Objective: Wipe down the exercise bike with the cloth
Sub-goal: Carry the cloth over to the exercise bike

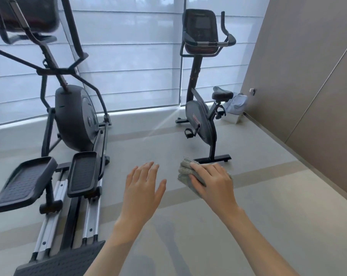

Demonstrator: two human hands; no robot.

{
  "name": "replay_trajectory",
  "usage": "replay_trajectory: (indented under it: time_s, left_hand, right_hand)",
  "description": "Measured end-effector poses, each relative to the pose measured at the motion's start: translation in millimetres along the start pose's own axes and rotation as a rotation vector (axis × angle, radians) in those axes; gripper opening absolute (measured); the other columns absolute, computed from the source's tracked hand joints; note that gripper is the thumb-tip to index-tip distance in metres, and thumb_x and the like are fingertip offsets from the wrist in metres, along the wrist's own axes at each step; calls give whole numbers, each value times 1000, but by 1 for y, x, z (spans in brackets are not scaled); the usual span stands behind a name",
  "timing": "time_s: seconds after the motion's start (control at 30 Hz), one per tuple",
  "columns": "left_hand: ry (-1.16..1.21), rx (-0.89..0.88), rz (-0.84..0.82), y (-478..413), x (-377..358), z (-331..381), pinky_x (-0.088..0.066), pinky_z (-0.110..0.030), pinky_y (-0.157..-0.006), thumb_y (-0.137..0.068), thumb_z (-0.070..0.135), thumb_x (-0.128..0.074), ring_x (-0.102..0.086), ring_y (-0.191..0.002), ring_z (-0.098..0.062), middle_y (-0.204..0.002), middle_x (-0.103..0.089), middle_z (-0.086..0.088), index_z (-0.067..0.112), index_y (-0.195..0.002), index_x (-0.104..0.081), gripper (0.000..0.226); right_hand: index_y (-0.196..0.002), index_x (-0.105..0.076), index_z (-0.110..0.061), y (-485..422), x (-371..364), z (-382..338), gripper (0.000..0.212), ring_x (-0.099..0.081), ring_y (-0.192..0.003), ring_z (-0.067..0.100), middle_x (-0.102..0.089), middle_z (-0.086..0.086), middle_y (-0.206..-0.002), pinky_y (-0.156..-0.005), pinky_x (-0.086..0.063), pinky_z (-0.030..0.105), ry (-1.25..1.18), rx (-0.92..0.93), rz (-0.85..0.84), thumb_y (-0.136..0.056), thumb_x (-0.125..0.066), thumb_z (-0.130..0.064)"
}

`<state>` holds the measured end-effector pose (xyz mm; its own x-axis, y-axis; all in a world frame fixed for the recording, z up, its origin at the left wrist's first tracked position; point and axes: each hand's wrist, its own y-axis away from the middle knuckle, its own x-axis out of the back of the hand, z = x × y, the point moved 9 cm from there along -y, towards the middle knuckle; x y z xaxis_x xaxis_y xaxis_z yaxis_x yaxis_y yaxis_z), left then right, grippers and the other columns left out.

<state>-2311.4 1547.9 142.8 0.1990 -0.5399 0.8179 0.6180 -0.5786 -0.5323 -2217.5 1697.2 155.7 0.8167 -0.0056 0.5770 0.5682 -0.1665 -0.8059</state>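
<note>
A dark upright exercise bike [200,118] stands ahead on the right, by the window, with its console at the top and its saddle on the right. My right hand [213,182] grips a folded grey cloth [185,169] in the air, below and in front of the bike's rear foot bar, apart from the bike. My left hand [143,185] hovers beside it with straight fingers and holds nothing.
A dark elliptical trainer [73,124] with two foot plates and long rails fills the left side. A pale bundle of fabric [236,105] lies on a white box behind the bike. A brown wall [307,76] runs along the right. Grey floor lies between the machines.
</note>
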Motion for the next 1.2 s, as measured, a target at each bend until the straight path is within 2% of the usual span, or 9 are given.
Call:
replay_trajectory:
  time_s: [0.17, 0.43, 0.5, 0.7, 0.9, 1.03, 1.13, 1.2]
  left_hand:
    - [-4, 8, -17, -89, -48, -32, -43, -47, -101, -92, 37, -39, -61, -111, -29, -120, -64, -13, 2, -117, -63, 49]
    - [-51, 30, -6, -270, -161, -100, -43, -46, -100, -91, 38, -39, -61, -110, -29, -119, -64, -12, 3, -117, -63, 49]
    - [-84, 27, -12, -292, -171, -106, -45, -46, -98, -91, 37, -39, -62, -108, -30, -117, -65, -12, 3, -115, -64, 49]
    - [-100, 83, -13, -428, -239, -155, -46, -46, -98, -91, 38, -38, -62, -108, -29, -117, -65, -12, 3, -115, -64, 49]
    - [-119, 122, -8, -527, -299, -214, -45, -45, -99, -91, 39, -39, -62, -108, -28, -117, -65, -11, 4, -115, -64, 49]
    - [-128, 104, 17, -598, -342, -260, -39, -42, -102, -91, 38, -39, -62, -107, -29, -116, -65, -11, 5, -115, -64, 48]
    - [-121, 91, 18, -662, -372, -298, -43, -44, -99, -91, 38, -39, -62, -107, -29, -116, -65, -11, 5, -115, -64, 48]
    - [-108, 76, 28, -710, -389, -323, -44, -46, -99, -91, 38, -39, -62, -107, -29, -116, -65, -11, 4, -115, -64, 49]
  right_hand:
    - [-100, -72, -16, -59, -80, 49, 21, -60, -73, 24, -68, -2, -85, -64, -51, 36, -29, -18, -22, -83, -63, -27]
    - [-96, -73, -15, -184, -241, 156, 24, -62, -70, 24, -70, -2, -82, -62, -53, 35, -43, 20, -4, -74, -79, -20]
    - [-94, -74, -15, -204, -256, 166, 24, -63, -68, 24, -70, -2, -81, -59, -53, 34, -24, 17, -5, -71, -80, -20]
    - [-95, -74, -14, -309, -358, 236, 24, -63, -68, 24, -71, -1, -81, -62, -54, 35, -74, 66, -4, -72, -80, -20]
    - [-94, -74, -12, -385, -462, 280, 28, -63, -67, 24, -71, 0, -80, -61, -54, 35, -148, 74, -45, -68, -83, -14]
    - [-95, -74, -13, -434, -541, 312, 30, -64, -68, 24, -71, -1, -79, -61, -54, 35, -139, 68, -33, -67, -84, -15]
    - [-92, -75, -13, -478, -599, 332, 29, -64, -66, 23, -70, -1, -77, -66, -54, 34, -96, 74, 1, -65, -84, -15]
    - [-92, -74, -14, -512, -638, 346, 29, -62, -65, 23, -70, -1, -76, -64, -53, 32, -82, 75, 13, -65, -84, -16]
